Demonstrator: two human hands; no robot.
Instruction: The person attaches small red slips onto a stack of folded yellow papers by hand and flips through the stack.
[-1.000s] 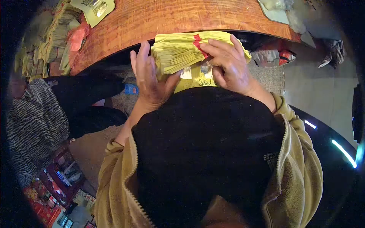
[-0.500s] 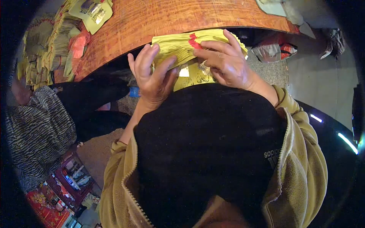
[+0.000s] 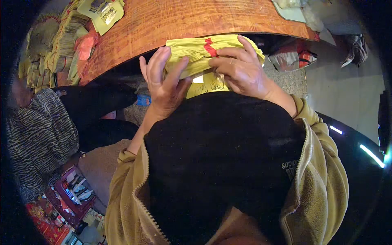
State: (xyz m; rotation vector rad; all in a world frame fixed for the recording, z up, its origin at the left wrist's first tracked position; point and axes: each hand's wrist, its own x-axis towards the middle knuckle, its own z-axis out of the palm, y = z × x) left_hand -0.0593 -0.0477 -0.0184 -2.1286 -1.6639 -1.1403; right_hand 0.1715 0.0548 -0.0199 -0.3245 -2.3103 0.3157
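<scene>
A thick stack of folded yellow paper (image 3: pixel 188 49) with a red mark across its edges lies at the near edge of the wooden table. Around its left end is my left hand (image 3: pixel 165 83), thumb and fingers spread on either side of the paper. My right hand (image 3: pixel 245 71) holds the right part of the stack, its fingers curled over the near side by the red mark. Below the stack, a printed yellow sheet (image 3: pixel 206 83) with a shiny patch shows between my hands, against my dark top.
The wooden table (image 3: pixel 196 18) curves across the top. Stacked yellow papers (image 3: pixel 61 45), a red plastic piece (image 3: pixel 86 45) and a printed yellow sheet (image 3: pixel 104 14) are at the left. A person in a striped garment (image 3: pixel 45 134) sits at the left. Bags (image 3: pixel 292 59) are at the right.
My left hand has opened wider, its thumb lifting up along the near side of the stack. The fingers of my right hand have shifted slightly down and left from the top of the papers.
</scene>
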